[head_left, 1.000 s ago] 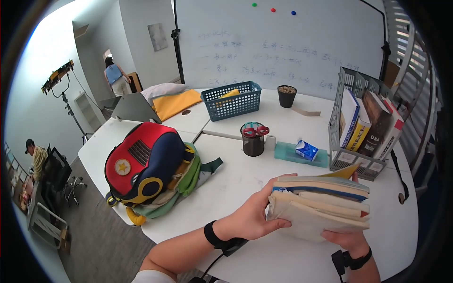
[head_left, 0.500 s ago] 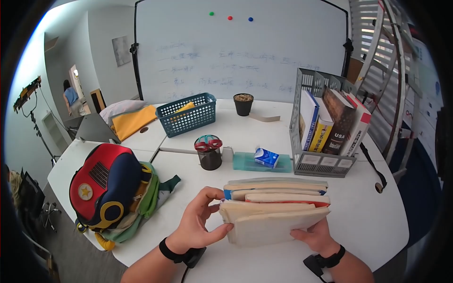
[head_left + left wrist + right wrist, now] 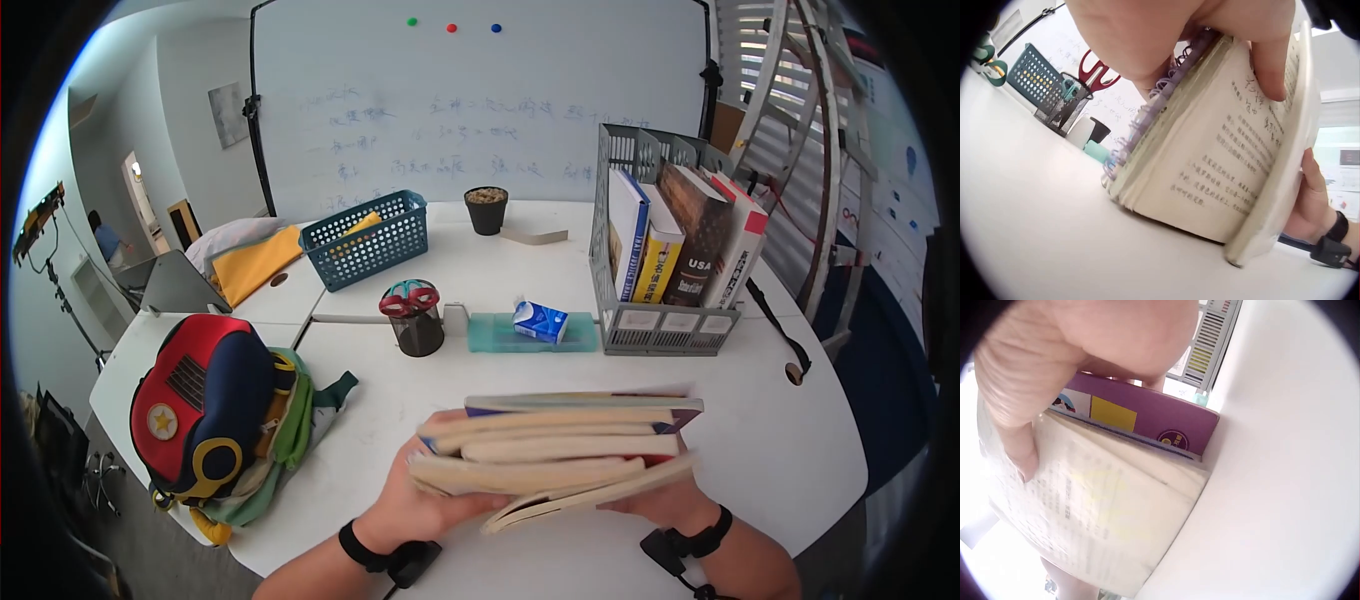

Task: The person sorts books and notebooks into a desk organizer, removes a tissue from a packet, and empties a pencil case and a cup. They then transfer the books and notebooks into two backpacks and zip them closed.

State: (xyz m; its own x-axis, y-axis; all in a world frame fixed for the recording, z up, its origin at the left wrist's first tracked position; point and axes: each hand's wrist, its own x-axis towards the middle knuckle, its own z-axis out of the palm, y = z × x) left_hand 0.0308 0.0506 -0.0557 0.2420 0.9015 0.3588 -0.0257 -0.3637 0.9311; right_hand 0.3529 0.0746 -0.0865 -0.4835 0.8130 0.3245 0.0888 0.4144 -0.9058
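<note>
Both hands hold a stack of worn books [image 3: 560, 447] over the front of the white table, their page edges facing up. My left hand [image 3: 412, 505] grips the left end. In the left wrist view its thumb presses a printed page [image 3: 1210, 162], and a notebook with a purple spiral binding [image 3: 1141, 122] lies behind that page. My right hand [image 3: 672, 500] grips the other end, thumb on the near side. The right wrist view shows a purple cover [image 3: 1147, 419] at the far side of the stack. The nearest book [image 3: 590, 492] leans away from the others.
A grey file rack [image 3: 665, 340] with several upright books stands at the back right. Behind the stack are a blue carton [image 3: 540, 321] on a teal case [image 3: 490, 335] and a mesh cup [image 3: 417, 335] with scissors. Left lies a red and blue backpack [image 3: 205, 400]; farther back, a basket [image 3: 365, 250].
The head view has swung right. The nearest book has tilted out from the stack toward the person. The left fingers have moved behind the stack; both hands keep hold.
</note>
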